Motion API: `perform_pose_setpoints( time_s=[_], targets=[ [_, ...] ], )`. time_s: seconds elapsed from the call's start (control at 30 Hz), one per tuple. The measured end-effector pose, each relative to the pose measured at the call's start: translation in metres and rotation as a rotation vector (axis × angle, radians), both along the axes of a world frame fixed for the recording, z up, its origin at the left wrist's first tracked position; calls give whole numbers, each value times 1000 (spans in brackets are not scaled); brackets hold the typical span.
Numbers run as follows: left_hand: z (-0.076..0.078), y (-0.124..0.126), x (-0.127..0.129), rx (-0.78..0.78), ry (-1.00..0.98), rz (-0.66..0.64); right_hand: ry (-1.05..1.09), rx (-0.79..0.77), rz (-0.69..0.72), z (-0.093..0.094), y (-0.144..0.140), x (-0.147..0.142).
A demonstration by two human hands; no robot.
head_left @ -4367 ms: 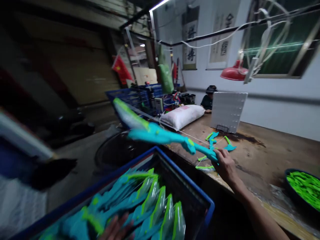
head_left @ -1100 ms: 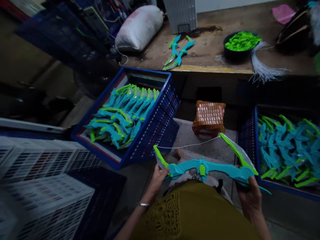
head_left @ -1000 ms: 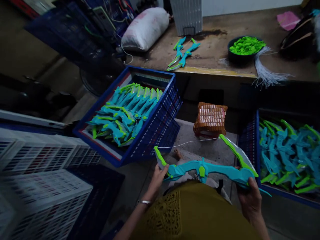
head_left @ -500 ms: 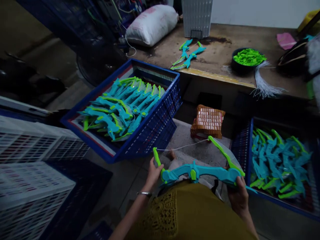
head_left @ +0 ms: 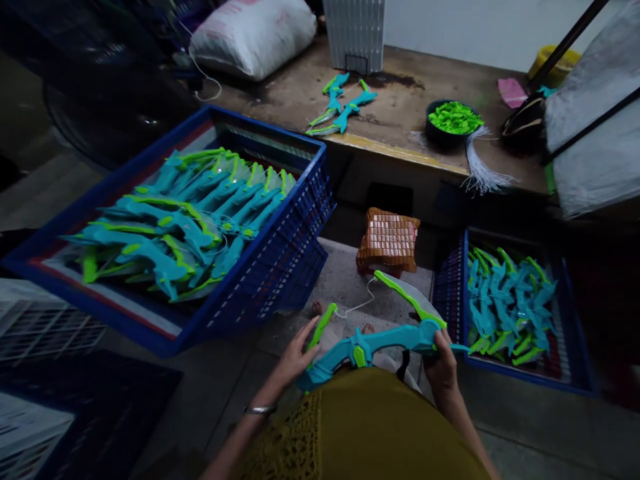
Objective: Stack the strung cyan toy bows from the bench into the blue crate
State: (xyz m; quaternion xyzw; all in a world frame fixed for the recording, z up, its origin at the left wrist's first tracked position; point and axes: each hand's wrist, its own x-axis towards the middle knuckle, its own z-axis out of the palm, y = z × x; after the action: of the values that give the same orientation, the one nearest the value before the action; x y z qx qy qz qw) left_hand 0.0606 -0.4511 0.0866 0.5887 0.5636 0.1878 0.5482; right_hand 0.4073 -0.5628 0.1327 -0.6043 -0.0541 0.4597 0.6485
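A teal toy bow (head_left: 390, 337) with bright green limbs is held in front of my body. My left hand (head_left: 294, 357) grips its left end, fingers along the green limb, which leans inward. My right hand (head_left: 441, 360) is closed around the right end of the teal body, thumb on top. Between the limb tips the white string (head_left: 356, 307) hangs slack. A blue crate (head_left: 280, 267) on the left holds several similar bows (head_left: 200, 207), and another blue crate (head_left: 450, 293) on the right holds more bows (head_left: 510, 300).
On the wooden table (head_left: 395, 120) lie two more bows (head_left: 345, 107), a dark bowl of green pieces (head_left: 454, 119) and a bundle of white strings (head_left: 483, 163). A white sack (head_left: 255, 37) rests at the back. A stool with a beaded seat (head_left: 389, 239) stands below the table edge.
The bow's left green limb has swung inward under my left hand, and the string has gone from taut to slack. My view has turned to the right.
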Motion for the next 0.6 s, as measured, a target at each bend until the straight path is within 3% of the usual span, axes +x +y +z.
perform_pose_setpoints(
  time_s=[0.1, 0.23, 0.37, 0.6],
  targets=[
    [13, -4, 14, -37, -13, -33, 3, 82, 55, 26, 8, -3],
    [21, -9, 32, -120, 0, -249, 22, 147, 105, 52, 22, -2],
    [20, -7, 33, -143, 55, -391, 5, 188, 126, 55, 42, -1],
    [6, -5, 26, -141, 91, -432, -192, 247, 151, 68, 87, -6]
  ],
)
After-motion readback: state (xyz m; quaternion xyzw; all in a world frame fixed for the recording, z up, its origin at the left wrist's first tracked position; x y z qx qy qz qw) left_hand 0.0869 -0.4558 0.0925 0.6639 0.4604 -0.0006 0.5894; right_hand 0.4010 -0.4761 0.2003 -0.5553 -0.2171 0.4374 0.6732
